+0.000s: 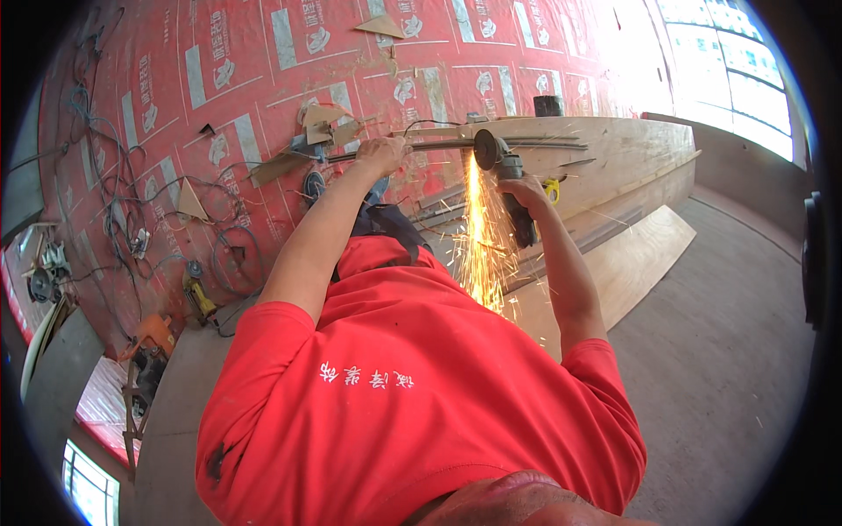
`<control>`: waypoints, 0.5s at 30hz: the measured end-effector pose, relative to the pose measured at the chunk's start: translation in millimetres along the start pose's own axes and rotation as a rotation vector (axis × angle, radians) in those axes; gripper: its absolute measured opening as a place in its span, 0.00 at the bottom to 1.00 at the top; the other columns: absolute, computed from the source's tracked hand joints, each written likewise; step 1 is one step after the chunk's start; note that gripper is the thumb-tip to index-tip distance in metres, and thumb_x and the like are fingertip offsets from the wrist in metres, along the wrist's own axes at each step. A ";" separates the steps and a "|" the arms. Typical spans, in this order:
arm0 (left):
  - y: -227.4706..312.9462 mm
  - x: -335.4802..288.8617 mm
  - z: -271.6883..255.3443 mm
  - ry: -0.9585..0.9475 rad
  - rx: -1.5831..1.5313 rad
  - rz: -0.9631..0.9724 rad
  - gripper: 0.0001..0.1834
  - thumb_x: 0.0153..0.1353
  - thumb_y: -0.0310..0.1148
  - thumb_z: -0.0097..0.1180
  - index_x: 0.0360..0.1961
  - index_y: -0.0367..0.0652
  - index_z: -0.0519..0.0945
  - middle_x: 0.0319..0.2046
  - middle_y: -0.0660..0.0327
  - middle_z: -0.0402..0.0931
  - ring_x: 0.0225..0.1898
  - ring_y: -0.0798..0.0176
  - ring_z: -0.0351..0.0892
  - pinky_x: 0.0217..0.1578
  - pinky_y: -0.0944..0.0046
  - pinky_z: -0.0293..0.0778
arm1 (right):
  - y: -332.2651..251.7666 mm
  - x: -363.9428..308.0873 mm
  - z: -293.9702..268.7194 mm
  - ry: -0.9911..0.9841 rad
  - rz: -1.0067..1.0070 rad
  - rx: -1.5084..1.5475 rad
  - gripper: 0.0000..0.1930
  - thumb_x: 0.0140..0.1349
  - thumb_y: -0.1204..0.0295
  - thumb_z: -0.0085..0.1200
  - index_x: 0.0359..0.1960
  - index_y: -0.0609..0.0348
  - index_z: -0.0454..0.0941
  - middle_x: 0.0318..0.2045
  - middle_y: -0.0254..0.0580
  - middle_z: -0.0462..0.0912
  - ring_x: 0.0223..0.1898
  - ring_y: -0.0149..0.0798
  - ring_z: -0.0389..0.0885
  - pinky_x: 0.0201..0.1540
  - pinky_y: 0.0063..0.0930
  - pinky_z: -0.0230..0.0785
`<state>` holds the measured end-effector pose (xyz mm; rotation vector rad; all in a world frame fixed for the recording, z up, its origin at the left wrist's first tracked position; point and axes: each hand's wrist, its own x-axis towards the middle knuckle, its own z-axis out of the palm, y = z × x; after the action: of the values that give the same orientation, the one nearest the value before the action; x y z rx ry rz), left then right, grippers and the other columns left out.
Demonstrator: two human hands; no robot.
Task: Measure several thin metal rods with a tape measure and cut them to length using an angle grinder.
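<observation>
Left hand [381,156] at 11 o'clock: grip wrapped on thin dark strips [447,144] running toward 1 o'clock, far ends over the plywood [614,151]. Right hand [528,190] at 1 o'clock: grip holding angle grinder [506,165], disc [485,152] at the strips, sparks [479,237] streaming to 6 o'clock. Black cylindrical item [548,106], also 1 o'clock, maybe a container; can't make out contents. Yellow power tool [200,300] at 9 o'clock.

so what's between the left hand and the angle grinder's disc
In the head view, a stretch of thin dark metal bars runs between the left hand and the angle grinder's disc.
</observation>
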<state>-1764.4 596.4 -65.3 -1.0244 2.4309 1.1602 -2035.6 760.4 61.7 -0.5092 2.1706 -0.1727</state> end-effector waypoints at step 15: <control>1.0 -0.1 -1.5 -0.005 -0.008 -0.002 0.25 0.68 0.54 0.41 0.49 0.43 0.75 0.46 0.48 0.79 0.49 0.45 0.78 0.47 0.46 0.72 | 4.5 17.7 3.8 -0.007 -0.038 0.068 0.19 0.40 0.62 0.65 0.32 0.63 0.81 0.23 0.37 0.78 0.23 0.33 0.74 0.27 0.32 0.66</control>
<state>-1764.9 595.7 -63.7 -1.0251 2.4226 1.1719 -2043.4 757.3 45.0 -0.5122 2.1414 -0.2643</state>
